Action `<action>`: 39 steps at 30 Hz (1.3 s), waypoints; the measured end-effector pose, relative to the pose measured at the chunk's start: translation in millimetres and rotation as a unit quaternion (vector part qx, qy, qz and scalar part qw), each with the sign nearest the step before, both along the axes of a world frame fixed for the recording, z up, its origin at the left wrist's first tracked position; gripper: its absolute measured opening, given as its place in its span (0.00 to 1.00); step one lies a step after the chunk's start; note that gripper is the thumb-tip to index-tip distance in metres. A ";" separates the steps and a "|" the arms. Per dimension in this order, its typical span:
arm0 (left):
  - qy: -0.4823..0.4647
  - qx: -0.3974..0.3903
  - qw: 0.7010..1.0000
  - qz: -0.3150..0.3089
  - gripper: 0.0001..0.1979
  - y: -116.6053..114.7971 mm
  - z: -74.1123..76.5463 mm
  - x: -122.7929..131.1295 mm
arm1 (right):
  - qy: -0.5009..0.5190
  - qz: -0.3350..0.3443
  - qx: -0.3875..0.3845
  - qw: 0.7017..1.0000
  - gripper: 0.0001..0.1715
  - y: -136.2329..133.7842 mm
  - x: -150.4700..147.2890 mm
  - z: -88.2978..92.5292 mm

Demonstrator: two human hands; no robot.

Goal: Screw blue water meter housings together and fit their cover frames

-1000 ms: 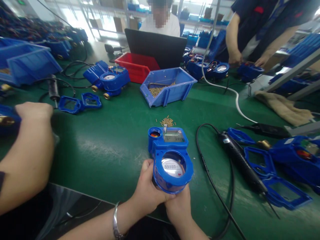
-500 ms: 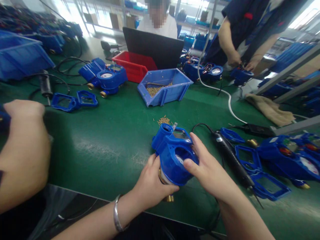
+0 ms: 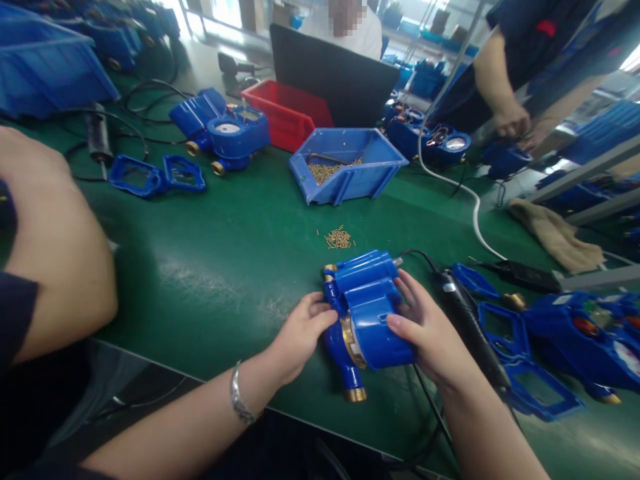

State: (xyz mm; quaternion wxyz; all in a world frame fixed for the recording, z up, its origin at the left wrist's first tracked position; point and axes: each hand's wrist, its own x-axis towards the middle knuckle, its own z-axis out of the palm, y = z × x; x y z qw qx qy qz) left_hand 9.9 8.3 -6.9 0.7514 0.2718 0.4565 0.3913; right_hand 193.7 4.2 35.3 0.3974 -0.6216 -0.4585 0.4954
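Observation:
A blue water meter (image 3: 367,310) with brass fittings lies turned on its side on the green table (image 3: 220,260), its dial facing away from me. My left hand (image 3: 303,330) grips its left side, a silver bracelet on the wrist. My right hand (image 3: 430,327) wraps round its right side and back. A small heap of brass screws (image 3: 339,238) lies just beyond the meter.
A black electric screwdriver (image 3: 467,320) with its cable lies right of the meter, beside blue cover frames (image 3: 530,373). A blue bin of screws (image 3: 350,163), a red bin (image 3: 285,120) and more meters (image 3: 227,133) stand farther back. Other people's arms are at the left (image 3: 50,227) and far right (image 3: 505,107).
The meter went from upright with its dial toward me to tipped over on its side. My right hand moved from under it to its right side.

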 end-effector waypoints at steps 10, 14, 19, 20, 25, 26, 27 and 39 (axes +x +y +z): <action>0.005 -0.004 1.000 0.021 0.18 14.8 -3.7 25.7 | 0.200 -0.010 0.024 0.979 0.43 -25.7 1.8 -14.1; 0.046 0.038 0.996 0.066 0.18 8.7 -9.1 30.5 | 0.245 -0.036 0.007 0.969 0.37 -40.3 0.3 -28.0; 0.047 0.080 0.993 0.069 0.23 5.6 1.4 28.6 | 0.287 -0.115 -0.009 0.951 0.34 -55.1 -0.4 -45.5; 0.042 0.086 0.993 0.066 0.23 4.6 3.5 28.6 | 0.291 -0.127 -0.008 0.948 0.35 -57.0 -1.1 -46.9; 0.055 0.124 0.990 0.045 0.21 -3.0 8.5 28.2 | 0.303 -0.151 0.009 0.941 0.41 -63.3 -5.1 -45.8; 0.067 0.137 0.987 0.040 0.21 -4.3 8.9 27.9 | 0.307 -0.151 0.005 0.940 0.41 -64.1 -5.2 -45.4; 0.083 0.150 0.985 0.035 0.22 -5.5 9.5 27.4 | 0.311 -0.150 -0.001 0.939 0.42 -64.9 -5.1 -45.4; 0.179 0.208 0.961 0.012 0.23 -3.0 21.9 32.7 | 0.356 -0.166 -0.008 0.919 0.40 -67.5 4.5 -55.2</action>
